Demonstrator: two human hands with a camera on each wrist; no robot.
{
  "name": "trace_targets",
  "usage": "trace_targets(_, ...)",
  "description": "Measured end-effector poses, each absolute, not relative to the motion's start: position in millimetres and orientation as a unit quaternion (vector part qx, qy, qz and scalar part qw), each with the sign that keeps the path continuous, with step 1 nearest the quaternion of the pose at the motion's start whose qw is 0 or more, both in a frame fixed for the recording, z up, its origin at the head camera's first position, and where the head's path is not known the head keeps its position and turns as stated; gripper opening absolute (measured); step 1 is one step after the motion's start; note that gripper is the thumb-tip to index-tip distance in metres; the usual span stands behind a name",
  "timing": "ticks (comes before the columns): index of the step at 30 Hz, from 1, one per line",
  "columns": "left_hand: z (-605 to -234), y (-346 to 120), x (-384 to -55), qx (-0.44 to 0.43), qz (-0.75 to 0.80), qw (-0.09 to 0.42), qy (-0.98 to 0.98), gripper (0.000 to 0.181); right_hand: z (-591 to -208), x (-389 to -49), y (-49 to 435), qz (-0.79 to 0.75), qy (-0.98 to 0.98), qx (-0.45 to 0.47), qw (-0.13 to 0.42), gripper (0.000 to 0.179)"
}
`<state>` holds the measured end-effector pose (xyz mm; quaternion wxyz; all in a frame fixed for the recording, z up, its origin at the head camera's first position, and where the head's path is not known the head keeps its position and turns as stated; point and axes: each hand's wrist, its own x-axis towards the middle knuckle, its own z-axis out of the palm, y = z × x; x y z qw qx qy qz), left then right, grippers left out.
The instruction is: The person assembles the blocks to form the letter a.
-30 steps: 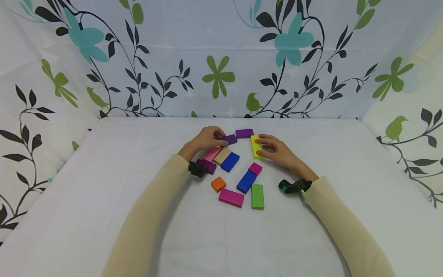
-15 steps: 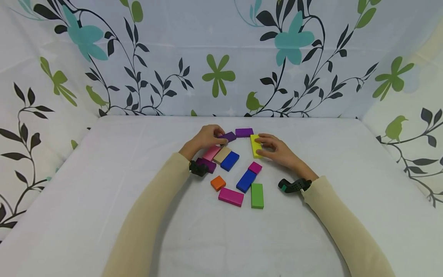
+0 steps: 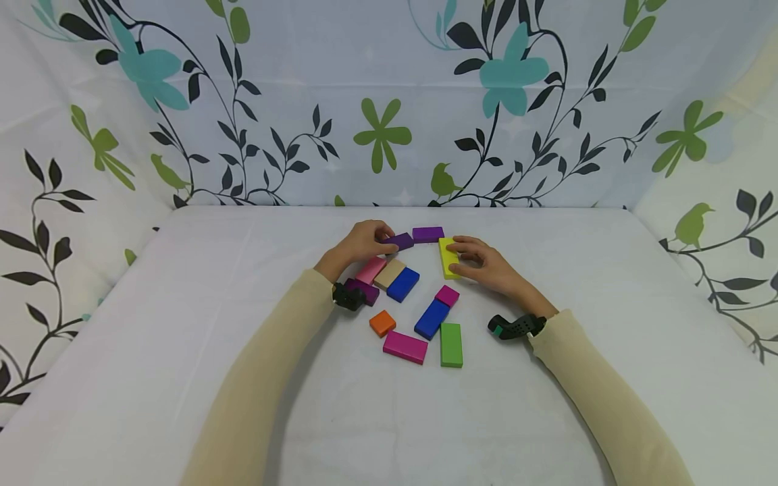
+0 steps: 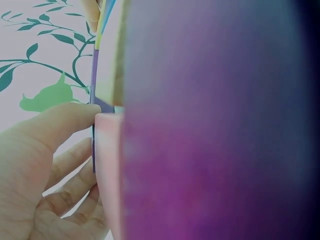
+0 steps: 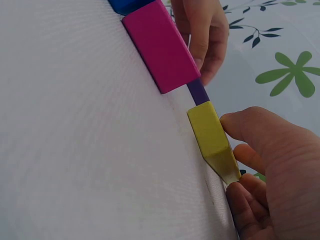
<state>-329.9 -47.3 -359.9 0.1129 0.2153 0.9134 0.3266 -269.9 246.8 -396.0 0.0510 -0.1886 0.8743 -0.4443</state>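
And there it is at the far side of the group on the white worktop [image 3: 340,418]: the left hand [image 3: 358,244] has its fingers pinched on a dark purple block [image 3: 402,241], just beyond a pink block [image 3: 371,270], a tan block [image 3: 390,274] and a blue block [image 3: 403,284] in a row. Over on the other side, the right hand [image 3: 486,264] has its fingers gripping the yellow block [image 3: 446,258], a second purple block [image 3: 428,234] lying between the two held pieces, and nearer the person sit an orange block [image 3: 382,323], a magenta block [image 3: 405,347] and a green block [image 3: 451,345]
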Motion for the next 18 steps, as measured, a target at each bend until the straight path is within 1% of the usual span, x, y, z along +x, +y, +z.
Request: trace_targets(18,-359.7,-44.8,-329.6,0.213,0.327,0.110,0.914,0.041,-397.3,-271.3,247.5,-0.440,0.876,-0.190,0.050,0.049)
